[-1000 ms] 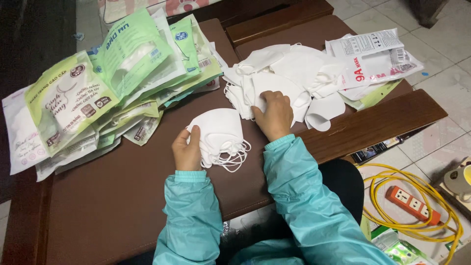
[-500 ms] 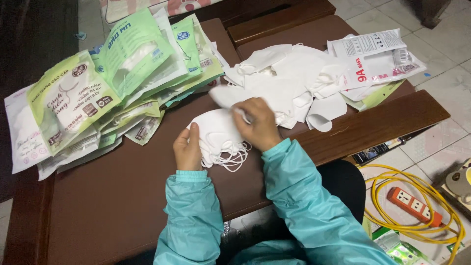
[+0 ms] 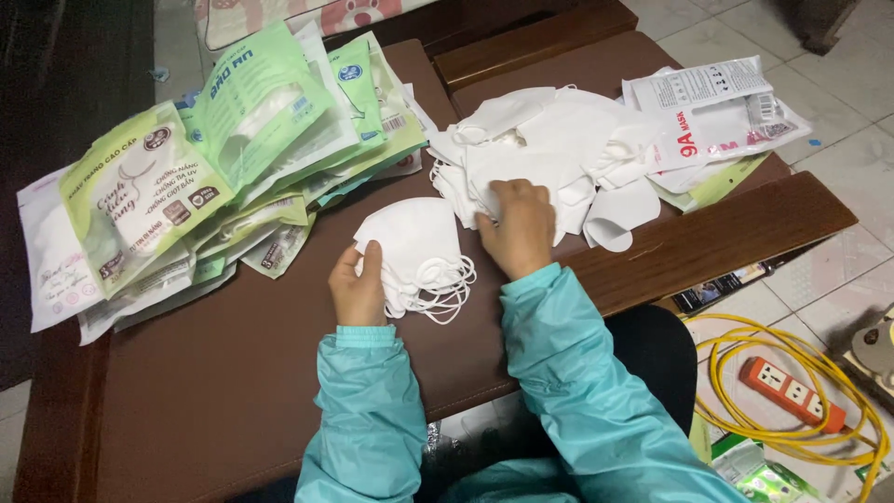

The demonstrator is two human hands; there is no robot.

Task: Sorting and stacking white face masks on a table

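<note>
Fingers of the left hand (image 3: 357, 284) lie close together, curled over the left edge of a small stack of folded white face masks (image 3: 410, 251), thumb on top, pinning it to the brown tabletop (image 3: 233, 382). The fingers of the right hand (image 3: 515, 226) are bent and bunched, knuckles up, their tips pressed into the near edge of a loose heap of white masks (image 3: 549, 149); whether they pinch a single mask there cannot be told.

From the head camera, the stack sits between the two hands, near the table's front edge. Its long axis runs from lower left to upper right, the rounded fold pointing up and away from the person, the elastic ear loops (image 3: 445, 296) spilling out at the lower right toward the person's body. The heap lies just beyond the right hand, touching it, and close to the stack's right corner.

A fan of green and white mask packets (image 3: 186, 177) covers the table's left side, well apart from the left hand. Behind the heap lie white printed packets (image 3: 717, 116). On the floor at right, a yellow cable (image 3: 792, 373) coils around an orange power strip (image 3: 790, 391). Both sleeves are teal.
</note>
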